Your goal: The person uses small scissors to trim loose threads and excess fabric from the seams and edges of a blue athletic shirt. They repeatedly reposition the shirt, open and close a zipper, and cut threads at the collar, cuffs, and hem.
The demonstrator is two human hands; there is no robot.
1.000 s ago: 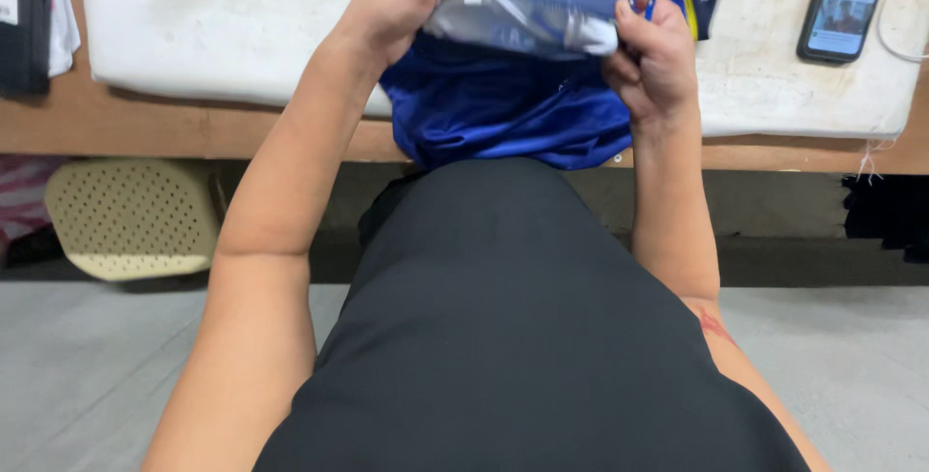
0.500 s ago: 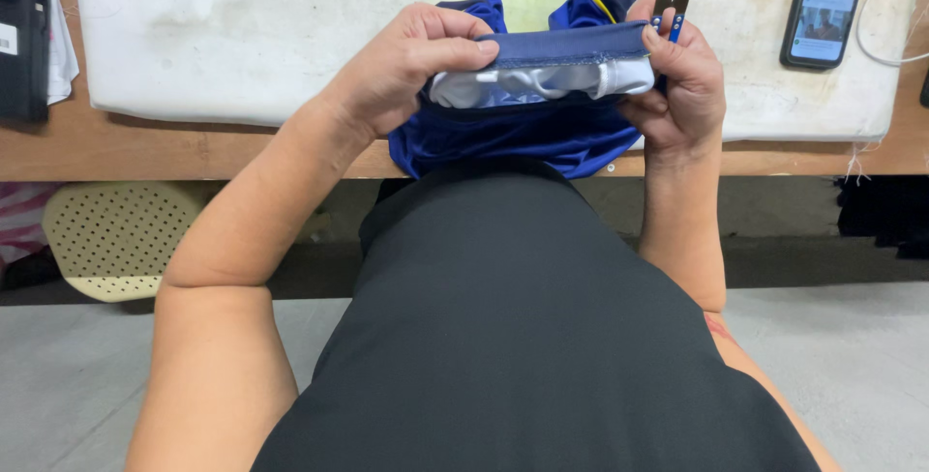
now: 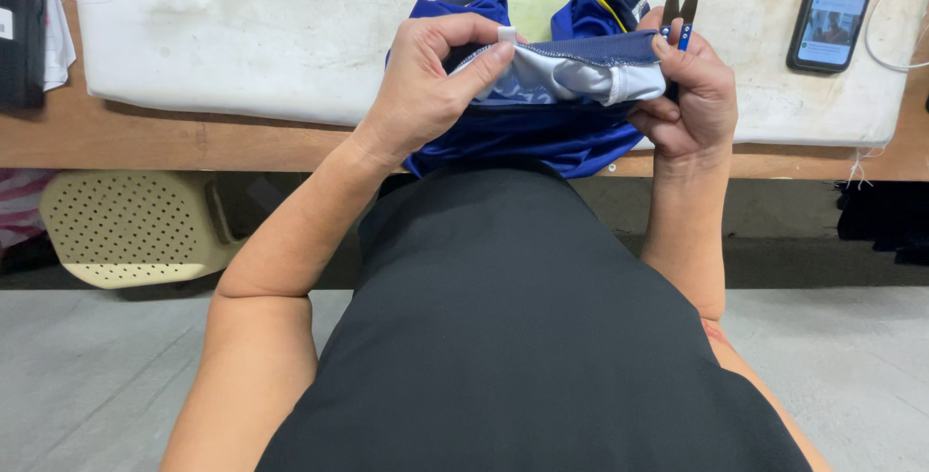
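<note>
Since the earlier frame, both hands have turned the blue garment's (image 3: 527, 138) waistband inside out, showing its white lining.

Left hand (image 3: 431, 80) pinches the band's edge by a small white tag; right hand (image 3: 689, 95) grips the other end, holding thread snips (image 3: 680, 6) upright. Garment hangs off the padded counter (image 3: 242, 37); a phone (image 3: 835, 8) lies nearby.

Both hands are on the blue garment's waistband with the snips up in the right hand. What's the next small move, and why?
Probably tip the thread snips down toward the small white tag pinched by the left hand. The right hand holds the waistband taut, but the blades point up, away from the fabric.
</note>
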